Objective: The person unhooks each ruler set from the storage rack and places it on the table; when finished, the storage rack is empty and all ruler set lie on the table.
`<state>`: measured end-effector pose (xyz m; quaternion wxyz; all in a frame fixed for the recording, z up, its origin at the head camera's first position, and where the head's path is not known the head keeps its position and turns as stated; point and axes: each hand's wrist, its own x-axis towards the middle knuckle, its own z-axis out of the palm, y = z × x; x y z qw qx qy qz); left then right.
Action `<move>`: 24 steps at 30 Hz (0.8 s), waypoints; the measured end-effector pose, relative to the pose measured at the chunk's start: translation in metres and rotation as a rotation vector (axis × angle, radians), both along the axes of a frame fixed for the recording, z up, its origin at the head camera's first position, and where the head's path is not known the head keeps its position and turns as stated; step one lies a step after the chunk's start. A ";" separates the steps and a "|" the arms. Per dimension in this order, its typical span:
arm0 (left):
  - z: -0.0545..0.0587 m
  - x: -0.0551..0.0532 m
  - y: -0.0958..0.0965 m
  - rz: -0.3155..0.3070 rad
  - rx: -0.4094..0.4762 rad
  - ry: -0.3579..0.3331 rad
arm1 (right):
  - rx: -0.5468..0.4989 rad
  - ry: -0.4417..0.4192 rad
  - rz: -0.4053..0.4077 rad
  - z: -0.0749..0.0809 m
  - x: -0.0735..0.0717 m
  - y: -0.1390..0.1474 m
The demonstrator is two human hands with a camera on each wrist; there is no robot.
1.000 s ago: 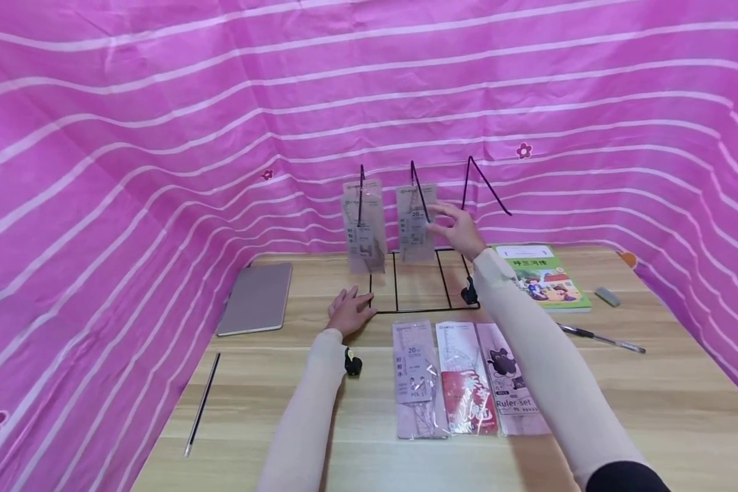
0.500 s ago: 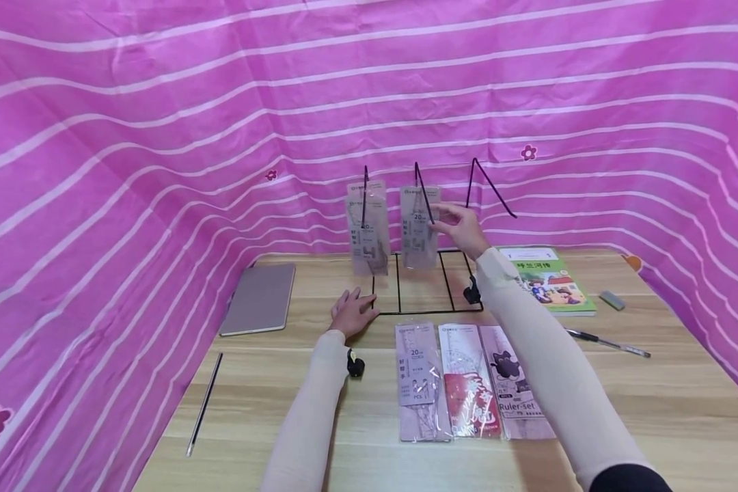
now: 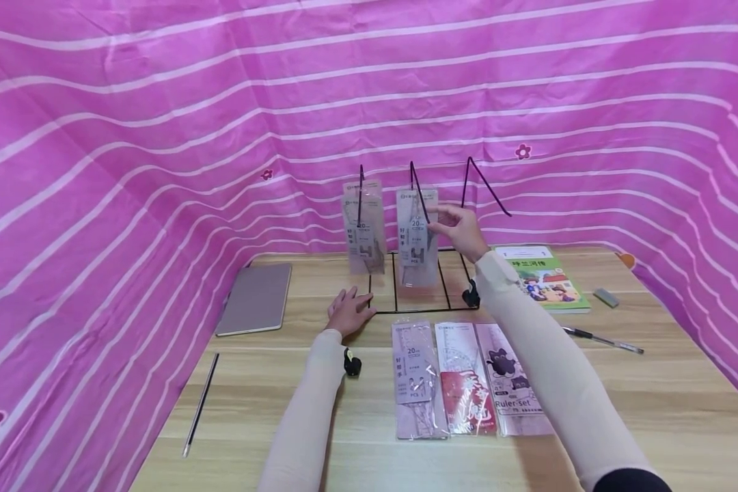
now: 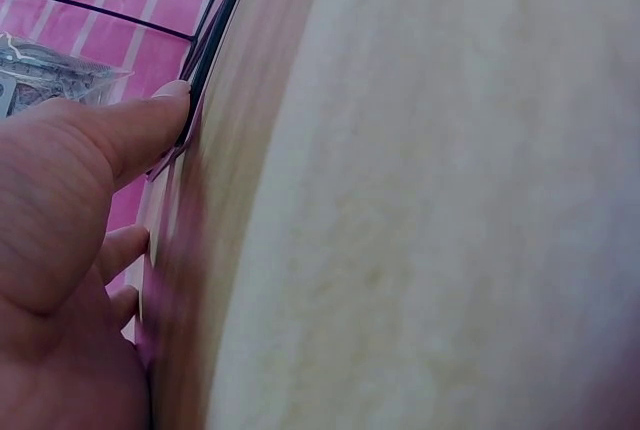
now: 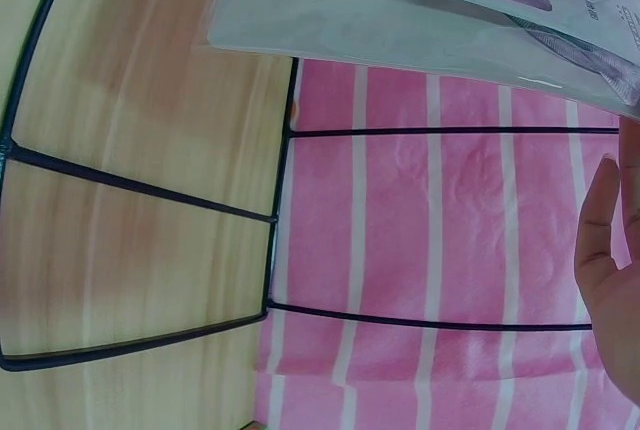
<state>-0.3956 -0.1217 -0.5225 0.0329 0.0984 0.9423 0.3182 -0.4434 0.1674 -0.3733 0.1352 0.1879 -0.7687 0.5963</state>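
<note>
A black wire rack [image 3: 426, 311] stands on the table, its hooks pointing forward. My right hand [image 3: 465, 234] pinches the right edge of a clear-bagged ruler set [image 3: 415, 263] at the middle hook [image 3: 421, 195]. In the right wrist view the bag's lower end [image 5: 330, 25] hangs above the rack's base, and only part of the hand shows. My left hand [image 3: 348, 313] rests at the base's front left corner, its fingers loosely extended. Its thumb [image 4: 150, 135] touches the black wire in the left wrist view. More bagged ruler sets [image 3: 375, 256] hang on the left hook.
Three bagged ruler sets lie in front of the rack: a pale one [image 3: 414, 410], a red and white one [image 3: 467, 403] and a purple one [image 3: 504, 362]. Around them are a grey notebook [image 3: 255, 297], a green book [image 3: 550, 287], an eraser [image 3: 606, 297] and two pens.
The bagged ruler set at the middle hook has come forward and lower with my right fingers at its edge. My left hand stays on the rack's corner.
</note>
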 end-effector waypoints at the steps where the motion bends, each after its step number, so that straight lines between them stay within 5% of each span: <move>1: 0.000 0.000 0.000 0.000 -0.002 0.000 | -0.001 0.004 -0.003 -0.004 -0.002 0.001; 14: 0.005 0.002 -0.001 -0.010 0.003 0.001 | -0.027 0.001 0.010 -0.017 0.007 0.007; 24: 0.008 0.005 0.001 -0.008 -0.008 -0.005 | -0.044 -0.022 0.072 -0.004 0.047 0.004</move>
